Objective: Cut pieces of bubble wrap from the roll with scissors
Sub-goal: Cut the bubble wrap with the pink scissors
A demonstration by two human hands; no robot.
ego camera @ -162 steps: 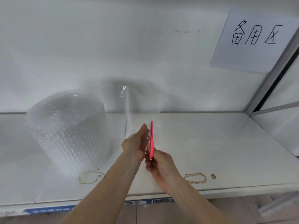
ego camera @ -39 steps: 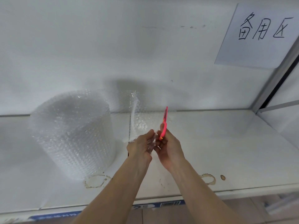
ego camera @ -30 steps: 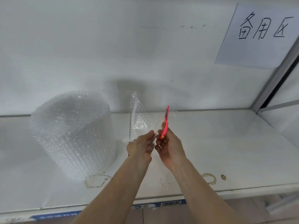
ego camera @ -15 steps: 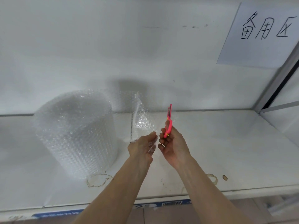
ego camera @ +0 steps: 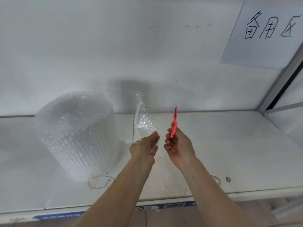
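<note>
I am watching two bare arms reaching forward over a white shelf [ego camera: 229,145]. The left hand [ego camera: 144,147] is gripping the lower edge of a clear sheet of bubble wrap [ego camera: 141,118], fingers curled around it. The sheet is rising up and away from that hand, standing loosely upright, and seems to be trailing leftward toward the roll [ego camera: 76,133]; I cannot tell exactly where the two join. The roll is standing on end on the shelf, well to the left of the left hand.

The right hand [ego camera: 177,145] is sitting just right of the left one, close but apart. It is clenching the handle of pink scissors [ego camera: 174,122], whose blades are pointing up and away from the hand, just right of the sheet and not touching it. Whether the blades are parted I cannot tell.

A paper sign [ego camera: 265,33] with handwritten characters is hanging on the wall far above and right of the right hand. Brown ring stains [ego camera: 100,181] are marking the shelf near the roll's base.
</note>
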